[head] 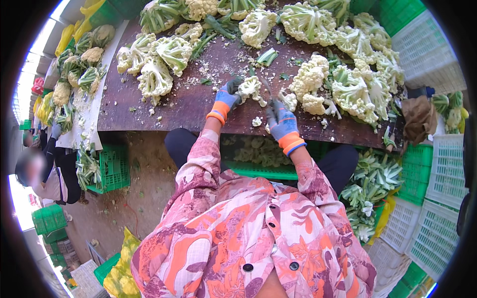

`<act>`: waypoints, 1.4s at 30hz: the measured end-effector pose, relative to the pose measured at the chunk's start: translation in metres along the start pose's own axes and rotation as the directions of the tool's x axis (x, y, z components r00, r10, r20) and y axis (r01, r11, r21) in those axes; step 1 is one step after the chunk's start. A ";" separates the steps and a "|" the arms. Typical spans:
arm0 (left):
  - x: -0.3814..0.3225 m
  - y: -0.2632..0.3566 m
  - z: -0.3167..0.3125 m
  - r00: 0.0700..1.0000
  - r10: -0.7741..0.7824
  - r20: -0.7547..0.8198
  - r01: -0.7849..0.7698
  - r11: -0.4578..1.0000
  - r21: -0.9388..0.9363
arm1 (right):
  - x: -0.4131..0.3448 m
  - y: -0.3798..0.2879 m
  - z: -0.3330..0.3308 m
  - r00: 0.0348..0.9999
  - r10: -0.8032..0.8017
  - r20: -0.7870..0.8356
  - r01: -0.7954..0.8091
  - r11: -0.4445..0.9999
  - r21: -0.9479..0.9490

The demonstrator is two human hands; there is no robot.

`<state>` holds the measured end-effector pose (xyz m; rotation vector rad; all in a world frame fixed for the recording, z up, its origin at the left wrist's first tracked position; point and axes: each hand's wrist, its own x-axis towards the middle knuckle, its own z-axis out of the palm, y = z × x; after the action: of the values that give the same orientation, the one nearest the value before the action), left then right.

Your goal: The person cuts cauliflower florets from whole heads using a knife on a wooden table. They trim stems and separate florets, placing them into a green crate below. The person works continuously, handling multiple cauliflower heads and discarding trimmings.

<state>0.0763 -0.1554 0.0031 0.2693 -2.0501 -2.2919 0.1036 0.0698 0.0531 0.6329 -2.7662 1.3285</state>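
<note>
My left hand [225,98], in a blue-grey work glove with an orange cuff, grips a small cauliflower floret [249,88] above the table's near edge. In a matching glove, my right hand [282,121] is closed on a knife [267,86], whose thin blade points away from me and looks blurred; its handle is hidden in my fingers. A cut floret piece [288,100] lies just beyond the right hand. Small crumbs and a loose floret [256,121] rest on the dark wooden table [193,106] between my hands.
Cut cauliflower heads [352,93] are heaped at the right, with more [155,80] at the left. Below the table edge, a green crate [261,171] contains florets. Leaf trimmings [369,182] fill a container at my right. A co-worker [56,171] is at the far left.
</note>
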 end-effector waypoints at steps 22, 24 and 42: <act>0.006 0.000 -0.017 0.943 -0.319 -0.100 0.320 0.947 0.000 | 0.074 -0.014 0.056 0.873 0.333 0.355 -0.291 0.942 -0.168; -0.004 0.009 -0.022 0.959 -0.280 -0.050 0.282 0.959 0.020 | 0.086 -0.017 0.056 0.805 0.460 0.375 -0.526 0.845 0.094; -0.058 0.030 -0.010 0.955 -0.296 0.017 0.296 0.952 -0.078 | 0.008 -0.009 -0.019 0.867 0.435 0.242 -0.415 0.363 0.835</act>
<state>0.1325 -0.1601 0.0368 0.6058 -2.0340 -2.5350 0.0964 0.0767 0.0732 -0.2271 -2.0505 2.8777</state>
